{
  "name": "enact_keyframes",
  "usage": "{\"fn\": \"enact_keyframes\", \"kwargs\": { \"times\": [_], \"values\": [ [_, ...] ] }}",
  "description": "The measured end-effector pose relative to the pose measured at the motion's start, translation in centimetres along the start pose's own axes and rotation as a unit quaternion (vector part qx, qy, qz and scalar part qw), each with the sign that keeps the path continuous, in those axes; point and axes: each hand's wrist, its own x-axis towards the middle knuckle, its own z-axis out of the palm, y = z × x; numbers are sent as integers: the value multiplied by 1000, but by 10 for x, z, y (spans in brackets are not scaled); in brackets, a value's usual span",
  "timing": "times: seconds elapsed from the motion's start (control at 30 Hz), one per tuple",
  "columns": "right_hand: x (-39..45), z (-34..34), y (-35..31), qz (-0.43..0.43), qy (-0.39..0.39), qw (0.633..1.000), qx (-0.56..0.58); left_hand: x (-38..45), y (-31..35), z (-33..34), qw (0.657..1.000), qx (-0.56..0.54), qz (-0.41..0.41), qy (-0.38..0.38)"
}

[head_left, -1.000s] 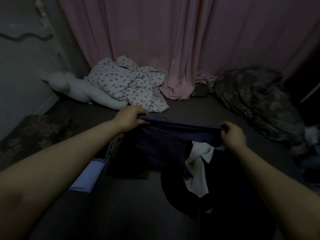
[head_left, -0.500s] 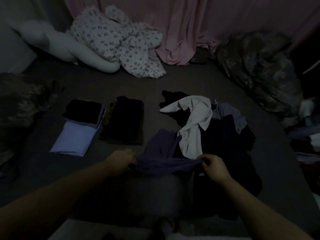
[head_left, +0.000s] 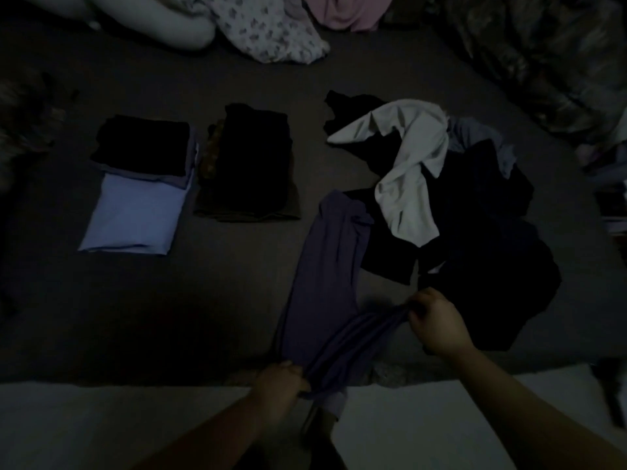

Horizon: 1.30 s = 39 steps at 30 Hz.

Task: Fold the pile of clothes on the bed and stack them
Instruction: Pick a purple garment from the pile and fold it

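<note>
Both hands, left hand (head_left: 281,379) and right hand (head_left: 432,322), pinch the purple garment (head_left: 325,283) at the lower centre, likely to spread it flat on the bed (head_left: 203,317) for folding.

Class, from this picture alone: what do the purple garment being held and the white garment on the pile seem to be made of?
Purple garment: probably thin, matte knit fabric; it gathers into soft ridges between the left hand and right hand. White garment: probably soft cloth, matte; it drapes limply in loose folds. The dim light leaves the fibre open.
</note>
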Motion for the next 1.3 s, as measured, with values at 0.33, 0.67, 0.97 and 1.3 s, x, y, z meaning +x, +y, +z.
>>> {"fn": "enact_keyframes", "kwargs": {
  "times": [0.33, 0.67, 0.97, 1.3],
  "values": [
    [119, 99, -87, -63, -87, 994, 18, 13, -34, 66, 964, -235, -118, 35],
    [6, 189, -35, 335, -93, 893, 287, 13, -41, 89, 877, -376, -286, 89],
    [-23, 220, -59, 365, -225, 762, 485, 27, -44, 93, 882, -369, -293, -11],
    [-38, 193, -64, 381, -147, 499, 764, 45, -31, 29, 656, -683, -298, 120]
  ]
}}
